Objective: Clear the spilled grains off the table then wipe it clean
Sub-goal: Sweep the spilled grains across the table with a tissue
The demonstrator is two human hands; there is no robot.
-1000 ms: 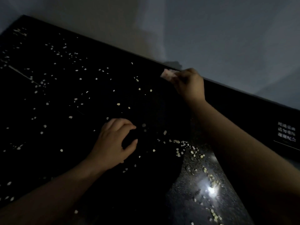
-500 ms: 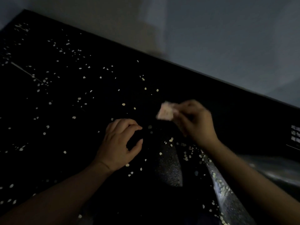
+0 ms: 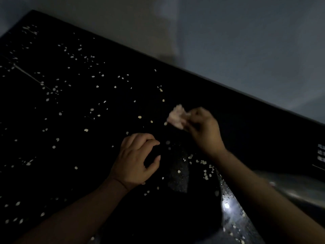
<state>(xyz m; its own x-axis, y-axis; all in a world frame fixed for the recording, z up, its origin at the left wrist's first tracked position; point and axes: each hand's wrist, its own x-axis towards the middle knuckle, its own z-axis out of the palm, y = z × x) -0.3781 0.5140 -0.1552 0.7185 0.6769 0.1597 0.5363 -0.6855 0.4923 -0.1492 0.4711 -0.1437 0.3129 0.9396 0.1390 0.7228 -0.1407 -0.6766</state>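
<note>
Pale grains (image 3: 86,130) lie scattered over the black table (image 3: 105,155), thickest at the left and in a small cluster (image 3: 205,173) under my right forearm. My right hand (image 3: 202,131) pinches a crumpled pale pink cloth (image 3: 176,117) just above the table, a little beyond my left hand. On the table, my left hand (image 3: 137,159) has its fingers and thumb curved in a C around a dark patch. Whether it holds anything is hidden in the dark.
A grey wall (image 3: 228,41) runs along the table's far edge. A white printed label (image 3: 321,154) shows at the right edge. Below it lies a dull shiny grey surface (image 3: 299,191). A light glints off the speckled tabletop (image 3: 226,206).
My right hand has carried the pink cloth from the table's far edge in toward the middle, close to my left hand. My left hand has kept its place and pose.
</note>
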